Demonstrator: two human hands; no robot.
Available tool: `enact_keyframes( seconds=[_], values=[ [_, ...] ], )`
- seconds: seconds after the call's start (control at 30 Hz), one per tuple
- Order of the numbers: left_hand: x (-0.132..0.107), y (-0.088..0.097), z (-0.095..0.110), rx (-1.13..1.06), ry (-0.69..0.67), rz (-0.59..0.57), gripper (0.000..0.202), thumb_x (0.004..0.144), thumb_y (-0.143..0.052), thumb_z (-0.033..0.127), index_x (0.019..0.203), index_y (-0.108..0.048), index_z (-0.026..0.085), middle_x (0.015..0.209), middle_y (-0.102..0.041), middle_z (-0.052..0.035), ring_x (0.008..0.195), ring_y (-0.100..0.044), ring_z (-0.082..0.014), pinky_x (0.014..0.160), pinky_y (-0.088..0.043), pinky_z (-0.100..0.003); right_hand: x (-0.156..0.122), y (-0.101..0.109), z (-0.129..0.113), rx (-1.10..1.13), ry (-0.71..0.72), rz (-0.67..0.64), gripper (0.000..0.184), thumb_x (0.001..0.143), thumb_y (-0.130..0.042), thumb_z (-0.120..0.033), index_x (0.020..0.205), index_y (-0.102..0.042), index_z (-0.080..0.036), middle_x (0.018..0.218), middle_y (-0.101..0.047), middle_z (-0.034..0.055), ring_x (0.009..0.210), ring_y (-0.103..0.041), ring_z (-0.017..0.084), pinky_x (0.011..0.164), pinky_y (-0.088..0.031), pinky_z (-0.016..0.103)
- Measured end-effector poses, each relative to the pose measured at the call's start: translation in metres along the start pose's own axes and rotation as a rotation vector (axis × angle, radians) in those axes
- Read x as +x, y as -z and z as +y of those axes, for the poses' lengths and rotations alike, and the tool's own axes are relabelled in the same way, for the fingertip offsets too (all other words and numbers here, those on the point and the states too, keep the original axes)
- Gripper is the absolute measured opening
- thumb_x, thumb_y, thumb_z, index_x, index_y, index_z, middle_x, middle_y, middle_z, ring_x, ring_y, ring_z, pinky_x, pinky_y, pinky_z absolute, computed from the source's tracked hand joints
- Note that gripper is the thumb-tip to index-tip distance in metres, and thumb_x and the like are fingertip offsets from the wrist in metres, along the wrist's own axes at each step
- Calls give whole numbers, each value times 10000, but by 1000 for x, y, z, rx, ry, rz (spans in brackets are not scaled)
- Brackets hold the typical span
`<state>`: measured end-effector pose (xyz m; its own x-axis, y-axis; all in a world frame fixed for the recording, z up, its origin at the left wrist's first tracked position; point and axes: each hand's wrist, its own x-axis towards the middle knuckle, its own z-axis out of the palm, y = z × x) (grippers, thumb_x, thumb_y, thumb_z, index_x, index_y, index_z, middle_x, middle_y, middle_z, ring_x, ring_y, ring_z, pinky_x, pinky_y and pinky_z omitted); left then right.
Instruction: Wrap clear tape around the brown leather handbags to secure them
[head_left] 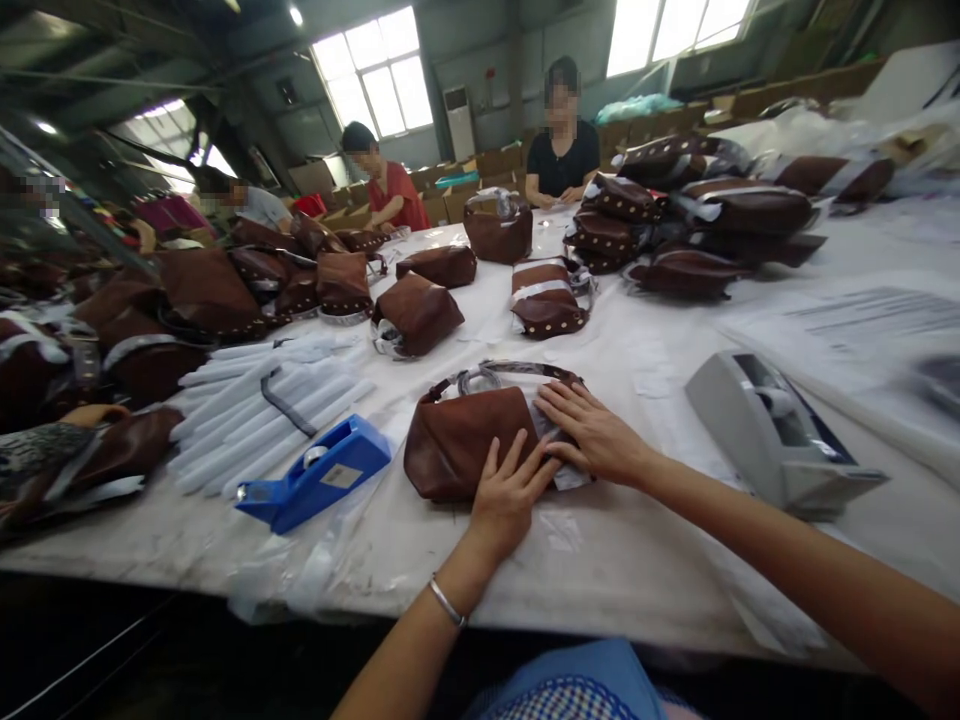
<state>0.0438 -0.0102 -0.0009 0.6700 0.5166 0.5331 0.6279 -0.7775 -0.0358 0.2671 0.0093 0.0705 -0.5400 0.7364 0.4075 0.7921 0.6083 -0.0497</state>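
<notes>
A brown leather handbag (457, 440) lies on the white-covered table in front of me, its strap (525, 367) running along the far side. My left hand (510, 490) rests on the bag's near right part with fingers spread. From the right, my right hand (592, 430) lies stretched over the bag's right end, on a thin translucent wrapping (574, 475). The fingertips of both hands come close together there. Neither hand is wrapped around anything. What lies under the right palm is hidden.
A blue tape dispenser (337, 470) stands left of the bag, a grey tape dispenser (780, 440) right. White paper rolls (255, 410) lie at left. More brown bags (420, 315) are piled behind and left. Co-workers (562, 150) are across the table.
</notes>
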Motion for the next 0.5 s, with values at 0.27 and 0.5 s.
enact_keyframes(
  seconds=[0.27,0.5],
  values=[
    [1,-5,1,55,-15,16,570,975,-434,216,1526,-332,320,1599,-316,40,1508,-214,-292,1191,-288,-597,4,-11,9,-41,-83,-179,646,1001,-455,-507,1548,-319,-191,1596,-279,162,1471,-286,322,1166,-309,563],
    [-1,-7,0,38,-7,46,560,975,-459,217,1514,-354,320,1545,-434,9,1507,-223,-278,1195,-277,-602,17,-13,-3,-49,38,-77,680,991,-500,-412,1569,-247,-158,1615,-242,140,1502,-198,312,1208,-233,547]
  ],
)
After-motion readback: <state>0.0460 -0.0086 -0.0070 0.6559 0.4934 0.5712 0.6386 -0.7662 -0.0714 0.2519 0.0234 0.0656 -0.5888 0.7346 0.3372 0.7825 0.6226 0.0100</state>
